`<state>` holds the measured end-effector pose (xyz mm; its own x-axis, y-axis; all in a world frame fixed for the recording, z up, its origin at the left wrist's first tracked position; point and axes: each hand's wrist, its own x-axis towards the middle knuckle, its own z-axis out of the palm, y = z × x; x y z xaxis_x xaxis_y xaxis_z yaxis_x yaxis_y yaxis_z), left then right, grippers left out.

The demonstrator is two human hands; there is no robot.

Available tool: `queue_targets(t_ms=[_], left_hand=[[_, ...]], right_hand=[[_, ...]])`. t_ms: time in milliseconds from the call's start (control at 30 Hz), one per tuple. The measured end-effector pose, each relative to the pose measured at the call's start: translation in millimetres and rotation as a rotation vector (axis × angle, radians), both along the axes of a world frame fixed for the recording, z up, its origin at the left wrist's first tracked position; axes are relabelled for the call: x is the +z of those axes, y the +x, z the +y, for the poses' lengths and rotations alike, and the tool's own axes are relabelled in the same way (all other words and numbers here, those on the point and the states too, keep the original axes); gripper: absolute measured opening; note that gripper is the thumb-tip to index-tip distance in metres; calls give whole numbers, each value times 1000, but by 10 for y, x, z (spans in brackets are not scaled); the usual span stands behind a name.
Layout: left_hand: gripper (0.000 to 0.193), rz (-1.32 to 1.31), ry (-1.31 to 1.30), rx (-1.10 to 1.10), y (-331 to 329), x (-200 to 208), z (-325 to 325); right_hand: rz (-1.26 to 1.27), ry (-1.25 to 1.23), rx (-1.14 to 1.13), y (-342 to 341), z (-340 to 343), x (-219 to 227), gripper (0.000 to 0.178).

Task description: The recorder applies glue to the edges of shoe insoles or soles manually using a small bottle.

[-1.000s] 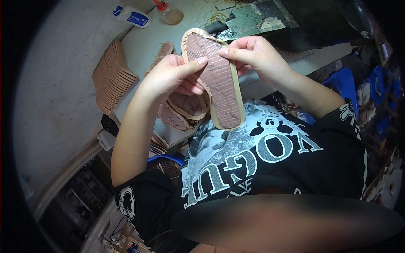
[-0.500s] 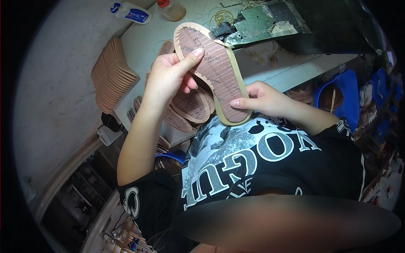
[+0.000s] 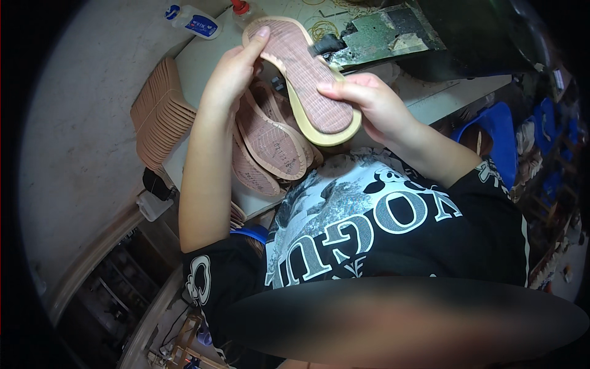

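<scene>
Up over the bench (image 3: 203, 55), a sole (image 3: 304, 71) is held in both hands. It is a flat, shoe-shaped piece with a pinkish-brown ribbed face and a pale yellow rim running all round it; its toe end points away from the person and its heel end comes toward the chest. The left hand (image 3: 230, 77) pinches the far end of the sole, forefinger laid along the rim and thumb hidden underneath. The right hand (image 3: 375, 107) clamps the near end, thumb pressed flat on the ribbed face, the other fingers curled below it.

Under the sole, on the bench, lies a loose pile (image 3: 270, 144) of like soles, overlapping, the topmost showing stitch lines near its edge. Left of the pile a stack (image 3: 163, 114) of thin tan pieces stands on edge at the bench's left border, partly hanging past it. Beyond the sole, at the bench's far side, lie a white bottle (image 3: 193, 21) with a blue label and a red-capped bottle (image 3: 243, 9). Right of the sole sits a dark machine (image 3: 399, 34) with a greenish plate, its black part just beside the sole's right rim.

Room around the sole is tight to the right, by the machine, and below, by the pile; above the bench's far left part there is more free space. The bench's near edge lies close under the person's chest.
</scene>
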<state>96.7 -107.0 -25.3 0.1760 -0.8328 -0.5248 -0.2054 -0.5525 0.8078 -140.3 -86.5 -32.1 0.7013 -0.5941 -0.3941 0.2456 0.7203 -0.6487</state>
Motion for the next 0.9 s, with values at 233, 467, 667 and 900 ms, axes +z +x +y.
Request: queue_targets(t_ms=[233, 467, 667, 900], left_hand=[[28, 340, -129, 8, -203, 98, 121], [27, 372, -133, 123, -299, 210, 124], [39, 304, -95, 83, -111, 154, 56], [70, -759, -950, -485, 90, 179, -247]], right_hand=[[10, -58, -90, 96, 27, -12, 30], [89, 11, 46, 59, 259, 133, 30], [53, 69, -72, 216, 235, 119, 28], [121, 73, -83, 253, 167, 162, 34]])
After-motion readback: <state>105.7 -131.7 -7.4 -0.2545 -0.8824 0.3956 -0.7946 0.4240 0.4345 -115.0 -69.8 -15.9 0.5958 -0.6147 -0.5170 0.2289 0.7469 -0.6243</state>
